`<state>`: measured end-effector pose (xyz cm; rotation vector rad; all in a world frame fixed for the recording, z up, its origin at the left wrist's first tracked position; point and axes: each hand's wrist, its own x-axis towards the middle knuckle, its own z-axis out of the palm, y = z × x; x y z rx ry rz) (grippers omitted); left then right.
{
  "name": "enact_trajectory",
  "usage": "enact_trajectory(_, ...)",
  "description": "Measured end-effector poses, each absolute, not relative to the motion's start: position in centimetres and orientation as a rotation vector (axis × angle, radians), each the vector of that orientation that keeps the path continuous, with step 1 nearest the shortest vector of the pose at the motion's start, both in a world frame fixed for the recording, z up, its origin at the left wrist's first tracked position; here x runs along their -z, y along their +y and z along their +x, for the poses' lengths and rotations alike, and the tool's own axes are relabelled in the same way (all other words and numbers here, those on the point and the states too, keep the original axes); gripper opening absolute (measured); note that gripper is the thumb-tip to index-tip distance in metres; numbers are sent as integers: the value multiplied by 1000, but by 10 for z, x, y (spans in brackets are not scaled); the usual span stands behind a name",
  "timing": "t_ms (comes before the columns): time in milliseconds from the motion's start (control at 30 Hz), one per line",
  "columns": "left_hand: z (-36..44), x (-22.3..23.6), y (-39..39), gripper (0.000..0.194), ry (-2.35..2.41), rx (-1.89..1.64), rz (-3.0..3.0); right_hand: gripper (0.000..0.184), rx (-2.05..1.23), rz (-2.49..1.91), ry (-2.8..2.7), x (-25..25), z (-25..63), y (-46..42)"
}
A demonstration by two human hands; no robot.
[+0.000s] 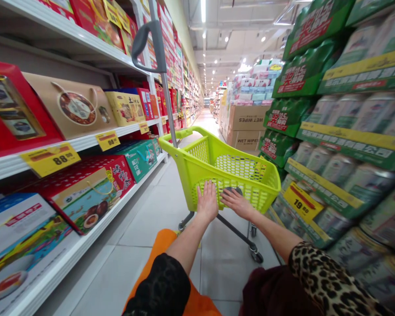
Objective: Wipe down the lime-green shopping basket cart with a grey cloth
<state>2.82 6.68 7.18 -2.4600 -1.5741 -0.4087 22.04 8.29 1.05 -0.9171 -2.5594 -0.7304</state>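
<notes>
A lime-green plastic shopping cart (230, 169) with perforated sides stands crosswise before me on dark metal legs with casters. My left hand (208, 199) rests with fingers outstretched against its near side wall. Just to the right, my right hand (238, 204) lies flat on the same wall, fingers pointing left. Beside and behind those fingers shows a dark grey patch (234, 191), partly covered; I cannot make out what it is. Neither hand grips anything. At the cart's left end rises a metal pole with a grey loop handle (149, 46).
On the left, white shelving (69, 145) carries boxed gifts and yellow price tags. Stacked can packs (335, 175) line the right side close to the cart. Wet-wipe cartons (246, 123) stand beyond. Orange fabric (164, 250) lies below my left arm. The tiled aisle runs ahead.
</notes>
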Motion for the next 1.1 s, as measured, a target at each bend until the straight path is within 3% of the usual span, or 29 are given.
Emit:
enact_trajectory(100,24,-86,73,66,-1549,382,-2450,40,667,-950,-2500,-10,212,70)
enact_trajectory(400,40,-135,103,62,-1418,433,-2399,49,603,-1365,-1937,-98,170,94)
enact_trajectory(800,58,-129,104,63,-1449,369,-2524,50,583,-1559,-1701,-71,303,31)
enact_trajectory(1100,60,-125,93,65,-1398,442,-2505,53,559,-1460,-1632,-80,223,67)
